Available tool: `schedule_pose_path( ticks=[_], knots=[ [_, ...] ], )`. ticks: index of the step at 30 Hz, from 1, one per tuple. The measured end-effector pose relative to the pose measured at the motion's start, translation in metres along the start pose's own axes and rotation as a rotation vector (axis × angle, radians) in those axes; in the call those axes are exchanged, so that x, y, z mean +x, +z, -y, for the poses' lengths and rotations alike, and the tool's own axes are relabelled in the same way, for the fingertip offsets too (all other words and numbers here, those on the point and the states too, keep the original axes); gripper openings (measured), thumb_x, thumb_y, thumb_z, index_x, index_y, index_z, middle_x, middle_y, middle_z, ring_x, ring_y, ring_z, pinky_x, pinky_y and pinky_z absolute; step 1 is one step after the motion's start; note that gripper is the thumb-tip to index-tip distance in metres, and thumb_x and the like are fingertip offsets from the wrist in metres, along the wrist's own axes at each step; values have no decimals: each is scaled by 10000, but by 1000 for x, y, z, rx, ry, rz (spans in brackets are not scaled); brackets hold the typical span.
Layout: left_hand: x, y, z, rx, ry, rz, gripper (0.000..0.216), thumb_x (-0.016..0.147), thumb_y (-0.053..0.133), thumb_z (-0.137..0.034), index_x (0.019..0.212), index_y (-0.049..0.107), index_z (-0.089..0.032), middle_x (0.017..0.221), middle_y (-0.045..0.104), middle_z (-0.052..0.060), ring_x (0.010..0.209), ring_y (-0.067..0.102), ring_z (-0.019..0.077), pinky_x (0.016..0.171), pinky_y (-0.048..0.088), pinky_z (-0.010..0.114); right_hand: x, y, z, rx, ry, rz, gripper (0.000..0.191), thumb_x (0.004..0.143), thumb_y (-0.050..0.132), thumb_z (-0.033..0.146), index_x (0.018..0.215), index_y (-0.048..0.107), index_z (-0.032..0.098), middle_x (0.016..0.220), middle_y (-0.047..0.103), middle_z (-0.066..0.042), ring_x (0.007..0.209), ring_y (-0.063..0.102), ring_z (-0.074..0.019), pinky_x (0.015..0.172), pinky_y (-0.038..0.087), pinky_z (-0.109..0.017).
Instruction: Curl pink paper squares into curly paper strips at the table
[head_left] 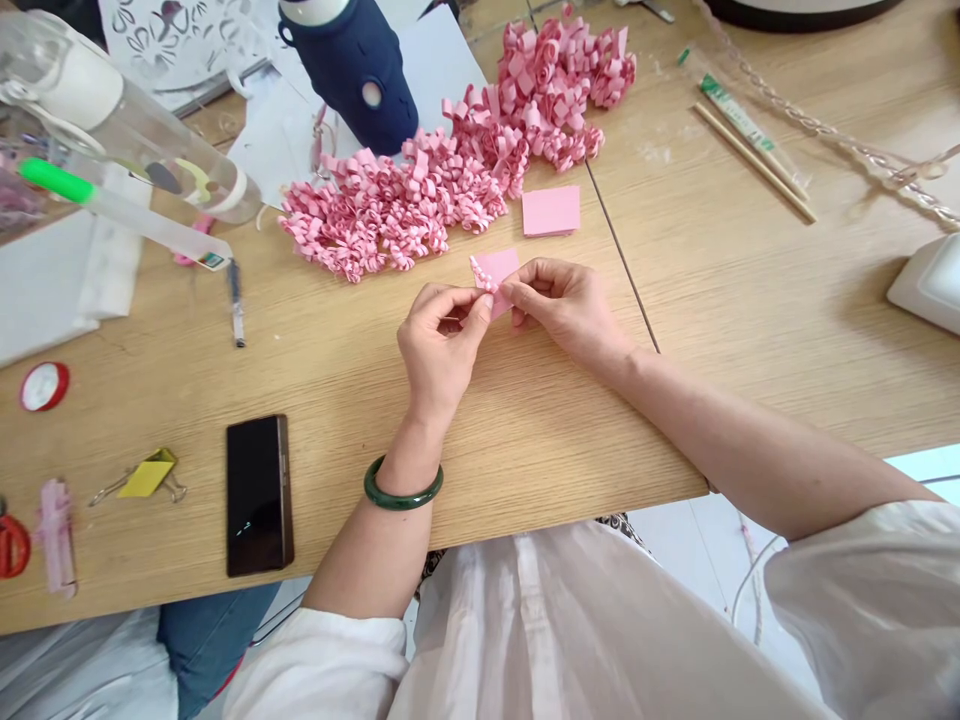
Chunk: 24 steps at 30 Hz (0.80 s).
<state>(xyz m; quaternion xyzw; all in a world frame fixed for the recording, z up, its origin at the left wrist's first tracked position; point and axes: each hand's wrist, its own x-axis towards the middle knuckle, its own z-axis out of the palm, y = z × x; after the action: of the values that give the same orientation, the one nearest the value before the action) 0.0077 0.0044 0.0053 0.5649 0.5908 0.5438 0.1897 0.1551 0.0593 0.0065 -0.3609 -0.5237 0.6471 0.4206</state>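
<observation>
Between my two hands is a small piece of pink paper, with short pale curls along its left edge. My left hand is closed, thumb and forefinger pinching the paper's lower left part. From the other side my right hand pinches it near the curled strip; its fingertips partly hide the paper. Just beyond them lies a flat stack of pink paper rectangles. A long heap of curled pink paper strips stretches behind my hands. A green bangle circles my left wrist.
On the left are a phone, a yellow binder clip, red-handled scissors, a red tape roll and a clear bottle. A dark blue bottle stands behind the heap. Wooden sticks lie right. Another person's leg shows lower left.
</observation>
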Motion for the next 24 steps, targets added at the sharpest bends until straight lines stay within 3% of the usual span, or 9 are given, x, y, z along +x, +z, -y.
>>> schedule_pose_path(
  ticks=[6,13,19,24],
  knots=[
    [1,1,2,89,132,-32,57,826,781,-229,786,756,-198,768,651,-2,690,594,95,625,482,206,-1,0,0,-2,1,18,222,912,726,229,734,620,147,637,629,20,549,558,-53,524,507,-153],
    [2,-1,5,91,177,-67,113,800,820,-256,741,741,-201,747,651,-9,701,600,98,640,486,216,-2,0,2,51,28,86,169,907,729,244,801,650,138,680,654,17,545,568,-51,529,533,-158],
    [2,-1,-1,52,136,-67,113,822,796,-266,758,740,-192,757,645,-4,713,596,95,660,489,216,0,-1,0,104,20,130,215,862,777,305,844,655,129,698,658,18,559,587,-54,540,553,-165],
    [2,-1,3,-81,-19,-7,161,808,806,-312,746,725,-188,764,651,-6,679,594,89,606,480,209,1,-2,-2,87,-2,154,170,867,763,255,862,655,124,721,662,13,568,591,-54,544,553,-170]
  ],
)
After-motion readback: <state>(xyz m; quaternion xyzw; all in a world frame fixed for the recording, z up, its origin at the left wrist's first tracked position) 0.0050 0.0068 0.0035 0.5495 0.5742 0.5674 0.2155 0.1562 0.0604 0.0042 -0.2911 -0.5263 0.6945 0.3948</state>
